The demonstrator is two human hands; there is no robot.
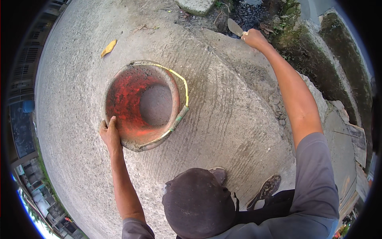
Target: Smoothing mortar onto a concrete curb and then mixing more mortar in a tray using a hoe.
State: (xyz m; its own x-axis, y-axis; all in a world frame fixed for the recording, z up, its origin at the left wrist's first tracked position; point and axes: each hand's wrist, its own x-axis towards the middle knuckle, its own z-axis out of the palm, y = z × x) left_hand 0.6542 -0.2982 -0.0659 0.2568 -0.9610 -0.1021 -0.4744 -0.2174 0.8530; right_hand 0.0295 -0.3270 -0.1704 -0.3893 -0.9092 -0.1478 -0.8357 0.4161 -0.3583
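My left hand (110,133) is closed on the rim of a bucket (123,93), with the thumb over the lip. The bucket is tipped so that its mouth faces up toward me. Its inner wall is red under grey cement-like grime, and the grey bottom shows no load. A yellow cord handle (184,81) with a greenish sleeve hangs along the bucket's right side. Far to the right, my right arm is stretched out. My right hand (254,38) is wrapped round the handle of a trowel (234,28), whose dull blade points to the upper left.
Rough grooved concrete (215,107) lies under the bucket. A mossy ditch (314,67) with broken edges runs along the right. At the top are a flat stone slab (197,5) and dark rubble (247,18). A yellow leaf (108,47) lies beyond the bucket. My shoes (268,187) stand nearby.
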